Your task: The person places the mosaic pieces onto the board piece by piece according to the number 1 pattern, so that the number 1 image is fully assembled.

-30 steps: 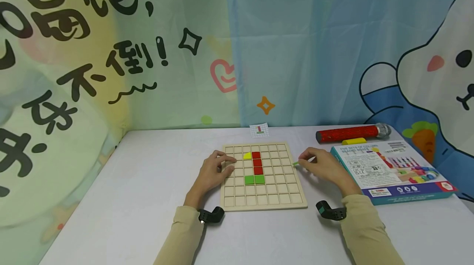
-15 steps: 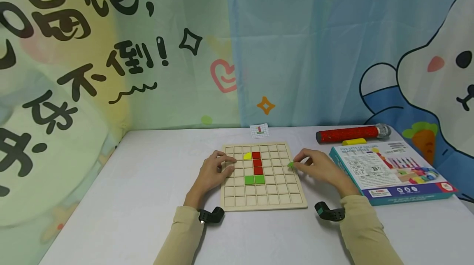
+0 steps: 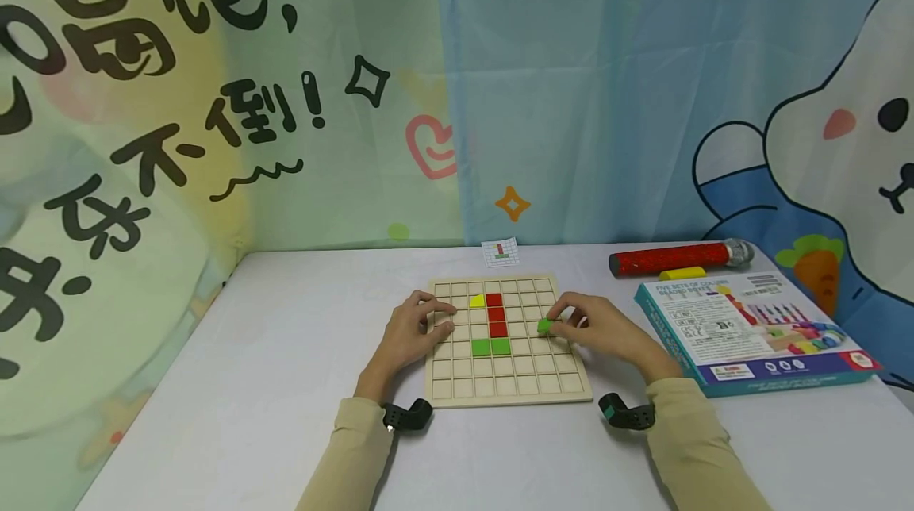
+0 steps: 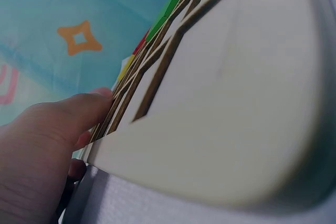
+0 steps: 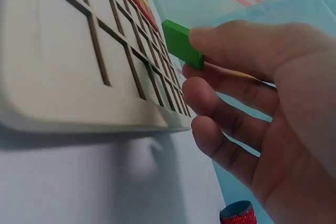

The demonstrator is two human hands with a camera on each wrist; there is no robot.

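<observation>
A wooden grid board [image 3: 510, 388] lies on the table. My right hand [image 3: 603, 328] pinches a green square tile [image 5: 181, 44] between thumb and index finger, tilted just above the board's right part; its other fingers are loosely bent. My left hand [image 3: 410, 332] rests on the board's left edge, thumb and index finger reaching over the top. In the grid sit a column of red tiles [image 3: 496, 313], two green tiles [image 3: 491, 347] below it, and a yellow piece [image 3: 477, 301] left of the top red one.
A small pattern card [image 3: 500, 252] lies behind the board. To the right are a boxed set [image 3: 757, 328], a red glittery tube [image 3: 671, 259] with a silvery end and a yellow stick [image 3: 682, 274]. A printed curtain [image 3: 357, 178] hangs behind the table.
My right hand has moved left with the green tile, from beside the board's right edge to over its right-hand squares. The left hand has stayed put.
</observation>
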